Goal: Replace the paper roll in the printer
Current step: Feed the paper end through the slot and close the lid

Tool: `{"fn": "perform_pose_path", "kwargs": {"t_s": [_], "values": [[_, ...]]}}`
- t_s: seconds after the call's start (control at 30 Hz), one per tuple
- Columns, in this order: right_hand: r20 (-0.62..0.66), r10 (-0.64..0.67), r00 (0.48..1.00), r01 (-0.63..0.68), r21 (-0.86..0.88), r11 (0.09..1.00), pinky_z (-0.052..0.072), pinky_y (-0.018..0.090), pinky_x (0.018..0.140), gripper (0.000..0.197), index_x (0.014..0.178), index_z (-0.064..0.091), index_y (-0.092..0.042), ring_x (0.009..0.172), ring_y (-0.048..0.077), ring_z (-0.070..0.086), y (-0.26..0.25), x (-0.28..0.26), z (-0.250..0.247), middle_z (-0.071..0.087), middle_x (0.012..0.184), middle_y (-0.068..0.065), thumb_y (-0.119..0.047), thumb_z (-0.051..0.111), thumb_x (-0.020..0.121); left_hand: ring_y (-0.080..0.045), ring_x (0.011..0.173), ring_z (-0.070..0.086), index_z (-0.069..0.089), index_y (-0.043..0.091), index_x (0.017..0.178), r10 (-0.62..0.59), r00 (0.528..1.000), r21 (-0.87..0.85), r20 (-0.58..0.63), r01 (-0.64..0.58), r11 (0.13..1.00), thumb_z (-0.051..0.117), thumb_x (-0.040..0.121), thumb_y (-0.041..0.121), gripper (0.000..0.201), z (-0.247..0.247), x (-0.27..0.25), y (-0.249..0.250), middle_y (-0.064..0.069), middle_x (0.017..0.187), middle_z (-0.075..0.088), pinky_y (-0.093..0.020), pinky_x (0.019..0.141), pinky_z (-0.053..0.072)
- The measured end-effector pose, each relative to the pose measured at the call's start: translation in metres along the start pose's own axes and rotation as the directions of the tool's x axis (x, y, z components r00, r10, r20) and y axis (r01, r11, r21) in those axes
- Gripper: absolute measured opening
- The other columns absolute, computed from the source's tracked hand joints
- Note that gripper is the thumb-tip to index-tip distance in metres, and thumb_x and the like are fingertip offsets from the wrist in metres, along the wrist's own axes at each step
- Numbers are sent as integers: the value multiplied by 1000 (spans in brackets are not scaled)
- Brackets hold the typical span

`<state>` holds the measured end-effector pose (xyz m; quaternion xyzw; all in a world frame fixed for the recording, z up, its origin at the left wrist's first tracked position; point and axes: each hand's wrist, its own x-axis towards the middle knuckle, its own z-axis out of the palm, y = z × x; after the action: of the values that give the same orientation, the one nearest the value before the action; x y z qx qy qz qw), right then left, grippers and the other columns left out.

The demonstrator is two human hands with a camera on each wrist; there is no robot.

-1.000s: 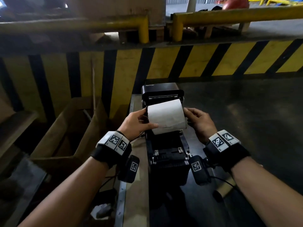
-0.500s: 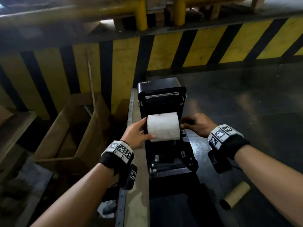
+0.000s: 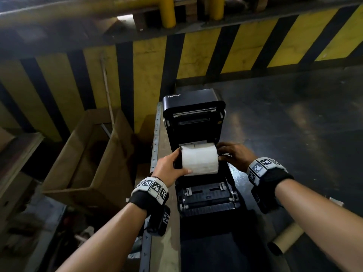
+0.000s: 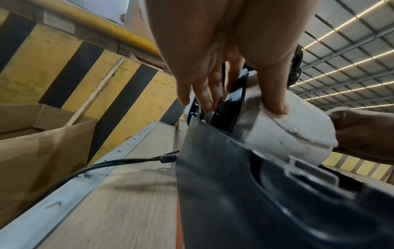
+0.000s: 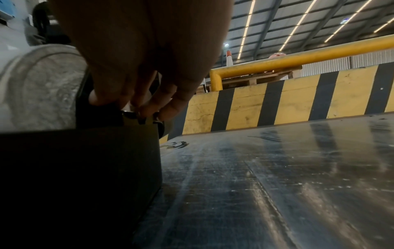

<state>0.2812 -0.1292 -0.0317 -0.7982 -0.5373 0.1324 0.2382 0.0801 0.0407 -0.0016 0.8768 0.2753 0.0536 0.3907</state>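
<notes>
Yellow-and-black barrier (image 3: 196, 55) behind; one open printer (image 3: 198, 122), one paper roll (image 3: 199, 160) low in its bay — my left hand (image 3: 169, 165) clasps it, thumb across. Right hand (image 3: 234, 154): only its wrist view shows fingertips (image 5: 149, 111) curled on the printer's edge.

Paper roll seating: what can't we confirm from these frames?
- Roll holders inside the printer: head view, paper roll covers them.
- Right hand fingertip contact: right wrist view, too dark.
- Roll's left core: left wrist view, left hand blocks it.
- Cardboard tube: head view, forearm overlaps it.
</notes>
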Motion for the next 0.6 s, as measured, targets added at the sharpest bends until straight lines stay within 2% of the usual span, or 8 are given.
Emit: {"fn": "perform_pose_path", "kwargs": {"t_s": [0.07,0.2,0.27,0.33,0.43,0.5,0.53,0.6], "values": [[0,-10,1000,10,-2,1000,49,30,82,24,99,70,-7,98,24,64,1,0,1,63,120,7,-23,64,83,-18,120,55,38,23,142,-8,1000,20,5,8,1000,78,72,32,81,5,0,-1,-5,126,63,-20,92,38],[-34,3,999,-5,-35,999,49,27,81,20,98,71,-8,96,24,65,0,0,3,64,120,6,-19,63,83,-26,125,47,37,17,142,9,1000,160,-23,-6,987,75,73,39,81,14,-3,-6,-9,134,53,-30,104,37],[-50,-8,999,5,-49,999,53,35,81,18,96,71,-8,95,26,66,-3,2,3,66,117,7,-17,62,83,-28,128,42,36,21,142,9,1000,200,-28,-4,980,73,72,44,82,17,-5,-9,-8,138,45,-41,111,35],[-24,10,1000,-12,-56,998,54,41,80,19,96,70,-9,95,26,66,-6,1,2,66,117,7,-18,61,82,-28,127,42,35,24,141,3,1000,226,-21,2,974,72,71,47,82,20,-6,-11,-6,138,44,-46,108,37],[-81,112,990,-112,-1,994,54,43,75,21,100,68,-14,86,28,66,-12,-6,0,68,104,10,-22,60,83,-27,127,41,34,23,141,-26,999,235,-25,32,972,72,71,47,83,19,-8,-8,-5,138,43,-45,108,38],[-178,245,953,-224,133,965,54,40,71,20,90,69,-15,79,28,67,-18,-16,-1,71,87,11,-29,57,85,-26,128,41,33,19,142,-53,997,165,-63,63,984,73,72,45,86,19,-12,-6,-5,138,42,-42,109,37],[-193,310,931,-272,201,941,53,39,69,26,83,68,-13,75,27,67,-22,-21,-1,72,80,10,-35,56,86,-24,126,43,35,16,141,-66,993,112,-94,76,991,74,72,43,83,19,-15,-4,-5,136,43,-38,108,38],[-131,381,915,-337,270,902,51,38,67,43,71,65,-8,70,25,65,-33,-29,1,71,72,11,-48,53,84,-21,117,51,47,13,130,-109,979,-4,-173,110,994,75,73,39,69,18,-19,-1,-4,124,53,-29,99,42]]}}
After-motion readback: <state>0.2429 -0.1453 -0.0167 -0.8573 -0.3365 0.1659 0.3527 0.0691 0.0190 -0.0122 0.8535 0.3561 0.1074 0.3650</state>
